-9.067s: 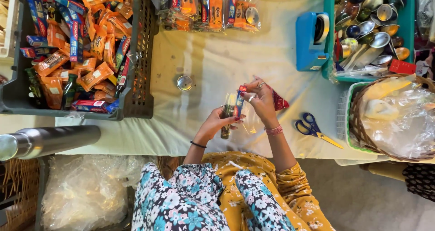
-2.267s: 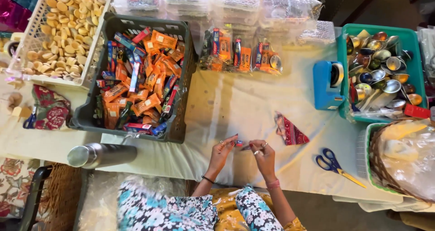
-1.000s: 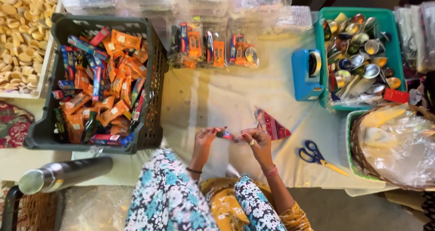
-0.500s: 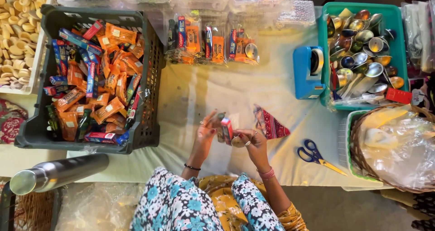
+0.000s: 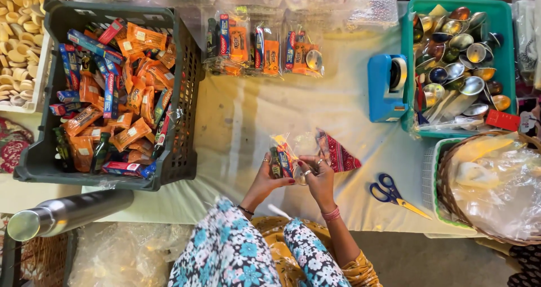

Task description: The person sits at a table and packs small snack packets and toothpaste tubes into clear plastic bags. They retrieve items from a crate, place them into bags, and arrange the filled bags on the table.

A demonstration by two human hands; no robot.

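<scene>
Nine seconds back both hands hold the small items higher, level with the blue-handled scissors (image 5: 393,192) and just left of them; now the left hand (image 5: 269,174) and right hand (image 5: 318,174) sit further left of the scissors, over the desk (image 5: 248,123). A second ago the items lie flat between the hands; now they stand upright inside a clear plastic pouch (image 5: 290,152), the left grip closed around its lower part, the right hand's fingertips pinching its side. The small metal bowl seen earlier on the cloth beyond the scissors is gone.
</scene>
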